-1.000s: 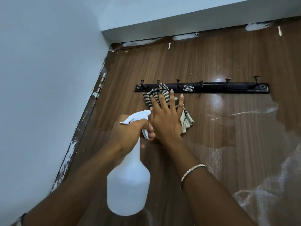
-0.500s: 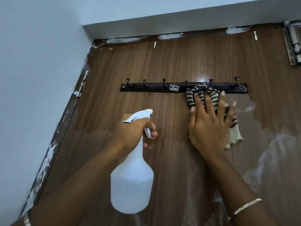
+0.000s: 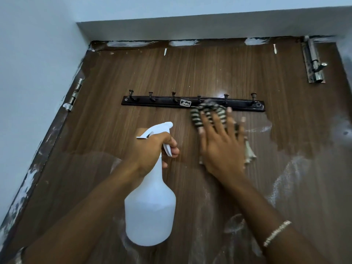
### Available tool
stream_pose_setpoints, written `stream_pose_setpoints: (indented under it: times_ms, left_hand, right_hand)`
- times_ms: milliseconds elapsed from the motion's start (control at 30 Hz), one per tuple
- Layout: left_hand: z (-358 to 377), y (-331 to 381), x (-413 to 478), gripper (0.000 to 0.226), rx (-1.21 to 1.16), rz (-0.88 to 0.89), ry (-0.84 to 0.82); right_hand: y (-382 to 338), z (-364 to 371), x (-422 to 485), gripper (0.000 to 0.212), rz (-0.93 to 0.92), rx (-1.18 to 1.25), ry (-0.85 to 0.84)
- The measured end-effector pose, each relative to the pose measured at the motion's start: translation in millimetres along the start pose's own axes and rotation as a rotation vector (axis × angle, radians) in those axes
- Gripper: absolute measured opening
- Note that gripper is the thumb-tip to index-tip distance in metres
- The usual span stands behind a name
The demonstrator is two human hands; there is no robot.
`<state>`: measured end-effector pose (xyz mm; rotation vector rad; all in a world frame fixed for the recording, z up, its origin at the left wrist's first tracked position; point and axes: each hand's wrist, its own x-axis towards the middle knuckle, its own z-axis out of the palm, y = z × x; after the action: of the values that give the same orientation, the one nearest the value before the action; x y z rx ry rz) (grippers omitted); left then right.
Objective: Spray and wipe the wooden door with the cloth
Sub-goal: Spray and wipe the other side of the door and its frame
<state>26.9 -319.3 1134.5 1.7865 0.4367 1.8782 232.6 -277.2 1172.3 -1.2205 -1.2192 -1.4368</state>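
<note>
Black hook rail (image 3: 152,103), white label (image 3: 185,103) too blurred to read, left hand (image 3: 152,149) gripping spray bottle (image 3: 150,212), right hand (image 3: 222,149) flat, fingers (image 3: 208,126) spread, pressing striped cloth (image 3: 196,119) on wooden door (image 3: 114,130)

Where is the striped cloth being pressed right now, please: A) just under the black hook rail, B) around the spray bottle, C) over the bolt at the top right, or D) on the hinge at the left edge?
A: the right hand presses the cloth flat on the door just under the hook rail, while the left hand holds the spray bottle.
</note>
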Motion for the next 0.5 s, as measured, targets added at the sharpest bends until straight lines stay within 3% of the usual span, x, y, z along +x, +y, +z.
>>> stream_pose_setpoints:
  times_ms: [167,300,500]
  left_hand:
    - [7.5,0.7,-1.8,0.024,-0.001,0.007,-0.030]
    - [10.1,1.1,-2.4,0.025,0.004,0.015,-0.027]
    - [29.1,3.5,-6.4,0.024,0.014,0.016,-0.001]
  right_hand:
    - [67.5,-30.9,-14.9,0.059,0.236,-0.024,0.035]
    - [46.5,-24.6,-9.2,0.061,0.412,-0.018,0.058]
    - [-28.6,-0.3,-1.3,0.057,0.023,0.099,-0.007]
